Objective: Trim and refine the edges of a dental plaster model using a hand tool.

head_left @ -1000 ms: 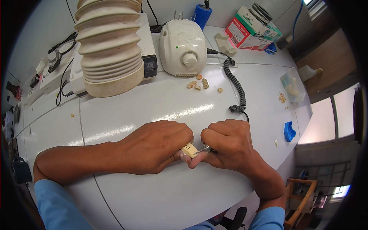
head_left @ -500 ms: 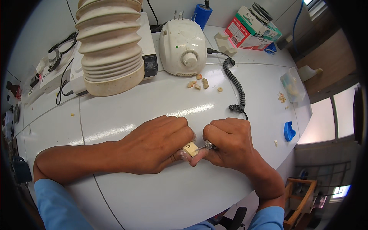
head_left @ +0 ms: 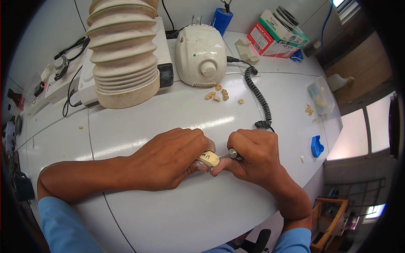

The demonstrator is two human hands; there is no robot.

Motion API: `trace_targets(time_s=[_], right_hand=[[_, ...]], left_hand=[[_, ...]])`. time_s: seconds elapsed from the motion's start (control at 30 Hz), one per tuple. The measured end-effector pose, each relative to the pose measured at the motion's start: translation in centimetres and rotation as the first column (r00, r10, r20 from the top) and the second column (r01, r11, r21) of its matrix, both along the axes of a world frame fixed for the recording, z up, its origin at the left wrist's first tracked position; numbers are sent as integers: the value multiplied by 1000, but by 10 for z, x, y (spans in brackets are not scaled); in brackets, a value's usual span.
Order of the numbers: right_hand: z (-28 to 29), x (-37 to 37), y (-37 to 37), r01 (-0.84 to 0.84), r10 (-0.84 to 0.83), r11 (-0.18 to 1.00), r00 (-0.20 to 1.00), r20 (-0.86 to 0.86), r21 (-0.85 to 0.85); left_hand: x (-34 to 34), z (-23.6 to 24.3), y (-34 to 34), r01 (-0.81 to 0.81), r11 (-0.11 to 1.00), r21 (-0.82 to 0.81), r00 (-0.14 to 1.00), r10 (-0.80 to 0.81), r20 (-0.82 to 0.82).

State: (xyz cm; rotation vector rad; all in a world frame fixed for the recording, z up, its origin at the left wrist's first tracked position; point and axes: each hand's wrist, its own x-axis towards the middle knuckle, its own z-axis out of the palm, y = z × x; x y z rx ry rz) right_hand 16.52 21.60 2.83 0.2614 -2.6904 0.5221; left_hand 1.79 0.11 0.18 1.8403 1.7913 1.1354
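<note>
My left hand (head_left: 168,160) grips a small cream-coloured block (head_left: 209,158) with dark marks on it, between thumb and fingers, near the middle of the white worktop (head_left: 139,215). My right hand (head_left: 253,158) is closed round a slim metal hand tool (head_left: 233,154); its thin shaft reaches toward the block's right end, and the right thumb lies just below, close against the block. Pale dust coats some of my fingertips. Several small cream pieces (head_left: 224,95) lie farther back.
A white bellows hose (head_left: 123,55) stands behind my left hand. A white control unit (head_left: 200,55) with a coiled cord (head_left: 261,97), a blue canister (head_left: 222,21) and boxes (head_left: 272,38) sit at the back. A plastic container (head_left: 320,95) and blue holder (head_left: 316,146) are at the right.
Both hands, the block and the tool have shifted slightly up and to the right. The block appears turned a little, and the tool's shaft has moved a little higher beside it.
</note>
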Motion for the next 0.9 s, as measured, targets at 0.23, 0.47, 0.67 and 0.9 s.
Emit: trace_targets(time_s=[0.23, 0.47, 0.67, 0.9], right_hand=[[1, 1, 0, -96, 95, 992, 995, 16, 77], [0, -1, 0, -112, 109, 992, 992, 56, 59], [-3, -1, 0, -119, 116, 992, 991, 61, 45], [-3, 0, 0, -139, 137, 990, 988, 68, 36]], left_hand=[[-4, 0, 0, 113, 994, -7, 993, -113, -44], [-5, 1, 1, 126, 991, -41, 992, -126, 0], [-4, 1, 1, 124, 992, -27, 992, -124, -4], [-5, 0, 1, 132, 990, -42, 991, -133, -13]])
